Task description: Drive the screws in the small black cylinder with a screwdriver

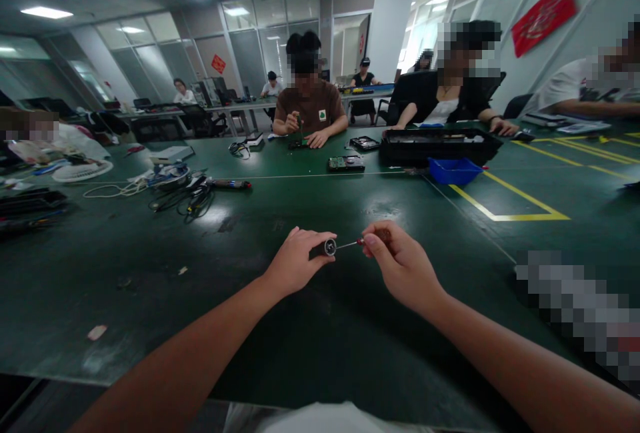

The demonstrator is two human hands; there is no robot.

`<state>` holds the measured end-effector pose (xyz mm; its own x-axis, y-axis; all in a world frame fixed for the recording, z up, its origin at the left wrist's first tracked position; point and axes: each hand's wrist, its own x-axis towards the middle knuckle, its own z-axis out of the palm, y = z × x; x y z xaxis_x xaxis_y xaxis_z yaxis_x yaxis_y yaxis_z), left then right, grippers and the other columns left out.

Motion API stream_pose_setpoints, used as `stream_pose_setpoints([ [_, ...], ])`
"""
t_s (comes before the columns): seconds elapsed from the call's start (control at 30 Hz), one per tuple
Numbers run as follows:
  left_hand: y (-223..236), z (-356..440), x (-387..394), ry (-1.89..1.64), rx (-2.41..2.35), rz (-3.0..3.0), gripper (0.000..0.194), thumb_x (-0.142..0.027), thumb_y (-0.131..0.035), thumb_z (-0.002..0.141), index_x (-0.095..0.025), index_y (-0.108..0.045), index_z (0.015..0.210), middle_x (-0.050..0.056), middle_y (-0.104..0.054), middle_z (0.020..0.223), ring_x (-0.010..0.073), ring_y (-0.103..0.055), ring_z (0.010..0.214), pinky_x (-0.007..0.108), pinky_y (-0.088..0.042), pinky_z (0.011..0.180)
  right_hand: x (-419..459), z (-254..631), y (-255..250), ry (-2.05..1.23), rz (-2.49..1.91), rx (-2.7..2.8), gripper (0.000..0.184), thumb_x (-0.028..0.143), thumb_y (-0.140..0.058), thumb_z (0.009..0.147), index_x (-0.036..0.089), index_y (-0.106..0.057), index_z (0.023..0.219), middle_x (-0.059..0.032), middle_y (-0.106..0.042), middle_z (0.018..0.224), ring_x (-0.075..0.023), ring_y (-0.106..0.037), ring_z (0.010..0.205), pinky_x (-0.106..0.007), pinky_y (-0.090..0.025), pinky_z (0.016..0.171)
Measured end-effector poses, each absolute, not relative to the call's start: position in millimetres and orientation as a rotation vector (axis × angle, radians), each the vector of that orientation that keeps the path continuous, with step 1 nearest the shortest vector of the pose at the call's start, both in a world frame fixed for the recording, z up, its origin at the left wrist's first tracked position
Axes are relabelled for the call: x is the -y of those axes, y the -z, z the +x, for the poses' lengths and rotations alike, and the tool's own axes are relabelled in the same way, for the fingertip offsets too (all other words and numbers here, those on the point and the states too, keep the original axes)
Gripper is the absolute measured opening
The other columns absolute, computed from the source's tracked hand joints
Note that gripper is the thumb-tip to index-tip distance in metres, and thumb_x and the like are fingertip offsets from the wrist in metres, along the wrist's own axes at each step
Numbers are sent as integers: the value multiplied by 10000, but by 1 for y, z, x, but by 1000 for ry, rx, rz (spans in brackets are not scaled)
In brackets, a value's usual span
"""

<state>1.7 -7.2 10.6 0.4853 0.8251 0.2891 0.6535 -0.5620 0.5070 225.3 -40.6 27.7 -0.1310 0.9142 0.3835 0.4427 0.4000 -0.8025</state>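
Between the thumb and fingers of my left hand (295,261) is a small round metal part (330,246), its circular face turned toward my right side. My right hand (403,263) grips a screwdriver (356,243) by its handle, mostly hidden in the fingers, with a reddish collar showing. The thin shaft points left and its tip meets or nearly meets the round part; exact contact is too small to tell. Both hands are above the green tabletop (300,353), near the middle of my side.
Cables (187,196) and an electric screwdriver (230,184) lie left. Ahead is a hard drive (346,164); a blue bin (455,171) stands before a long black tray (437,148). A person (310,110) works opposite. A pixelated object (575,313) is at right.
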Motion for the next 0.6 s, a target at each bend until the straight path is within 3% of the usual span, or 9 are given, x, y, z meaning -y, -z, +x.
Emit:
stream_pose_setpoints([
  [0.3, -11, 1, 8, -731, -1261, 2384, 400, -376, -669, 890, -297, -602, 1277, 18, -678, 1162, 234, -578, 1052, 460, -368, 1044, 40, 225, -29, -703, -1231, 1719, 236, 410, -461, 994, 213, -588, 1017, -33, -658, 827, -179, -637, 734, -316, -492, 640],
  [0.6, -10, 2, 7, -692, -1293, 2350, 425, -369, -705, 865, -305, -613, 1275, 13, -683, 1159, 239, -574, 1055, 472, -350, 1064, 41, 230, -29, -480, -1196, 1656, 209, 397, -473, 996, 217, -575, 965, -3, -614, 750, -157, -590, 662, -299, -444, 618],
])
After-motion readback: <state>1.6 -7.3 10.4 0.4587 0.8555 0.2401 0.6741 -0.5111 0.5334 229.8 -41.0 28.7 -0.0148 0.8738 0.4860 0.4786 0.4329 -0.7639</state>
